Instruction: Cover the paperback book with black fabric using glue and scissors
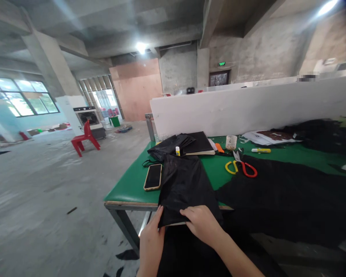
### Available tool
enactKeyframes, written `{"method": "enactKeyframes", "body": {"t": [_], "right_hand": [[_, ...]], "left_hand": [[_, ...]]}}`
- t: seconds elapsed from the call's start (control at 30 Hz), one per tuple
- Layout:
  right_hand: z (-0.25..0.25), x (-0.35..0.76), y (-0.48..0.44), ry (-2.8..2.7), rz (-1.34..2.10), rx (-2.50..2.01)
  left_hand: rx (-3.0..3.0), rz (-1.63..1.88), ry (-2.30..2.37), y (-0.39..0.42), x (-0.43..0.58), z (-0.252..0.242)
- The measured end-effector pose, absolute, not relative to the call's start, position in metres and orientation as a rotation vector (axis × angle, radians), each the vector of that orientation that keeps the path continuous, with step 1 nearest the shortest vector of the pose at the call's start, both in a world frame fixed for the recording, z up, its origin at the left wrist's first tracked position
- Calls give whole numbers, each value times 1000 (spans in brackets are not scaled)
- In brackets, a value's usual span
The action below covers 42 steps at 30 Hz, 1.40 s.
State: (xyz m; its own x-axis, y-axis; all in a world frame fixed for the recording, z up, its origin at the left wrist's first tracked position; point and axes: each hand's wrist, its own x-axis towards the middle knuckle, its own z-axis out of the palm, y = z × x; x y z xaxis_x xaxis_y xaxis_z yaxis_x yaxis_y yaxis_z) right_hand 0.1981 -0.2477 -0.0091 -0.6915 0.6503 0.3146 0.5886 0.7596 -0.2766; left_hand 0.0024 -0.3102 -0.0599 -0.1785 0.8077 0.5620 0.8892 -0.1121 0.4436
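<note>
A piece of thin black cloth (187, 184) lies over the front edge of the green table, with a pale strip showing along its near edge. My left hand (152, 238) pinches its near left corner between thumb and fingers. Closed on the same near edge, further right, is my right hand (202, 223). To the left of the cloth lies a smartphone (153, 177) in a light-rimmed case, its screen dark. Behind it are a yellow-and-white glue stick (177, 151), a black-covered book or pad (200, 141) and crumpled black material (170, 146).
Scissors (242, 168) with one yellow and one red handle lie on the green table (127, 182). Near them are a clear jar (231, 142), a second glue stick (261, 150) and a wide black cloth (288, 192). A white partition (233, 113) stands behind; a red chair (85, 139) is leftward.
</note>
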Motion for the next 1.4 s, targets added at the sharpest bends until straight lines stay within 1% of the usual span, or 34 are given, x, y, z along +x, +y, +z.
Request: {"method": "enactKeyframes", "body": {"t": [0.2, 0.67, 0.83, 1.13, 1.27, 1.4], "right_hand": [[-13, 202, -247, -2463, 385, -960], [-14, 208, -252, -2367, 480, -967], [-11, 208, -252, -2350, 516, -993], [-6, 207, -253, -2379, 510, -1012], [-6, 207, -253, -2386, 488, -1014], [-7, 207, -254, -2378, 470, -1003]], "left_hand": [[-1912, -1183, -1976, -310, 4, -64], [-1999, -1157, -2015, -317, 3, -65], [-2120, -1034, -1962, -325, -3, -54], [-2065, -709, -1738, -333, 13, -32], [-2094, -677, -1625, -333, 20, -25], [-2137, -725, -1589, -332, 31, -20]]}}
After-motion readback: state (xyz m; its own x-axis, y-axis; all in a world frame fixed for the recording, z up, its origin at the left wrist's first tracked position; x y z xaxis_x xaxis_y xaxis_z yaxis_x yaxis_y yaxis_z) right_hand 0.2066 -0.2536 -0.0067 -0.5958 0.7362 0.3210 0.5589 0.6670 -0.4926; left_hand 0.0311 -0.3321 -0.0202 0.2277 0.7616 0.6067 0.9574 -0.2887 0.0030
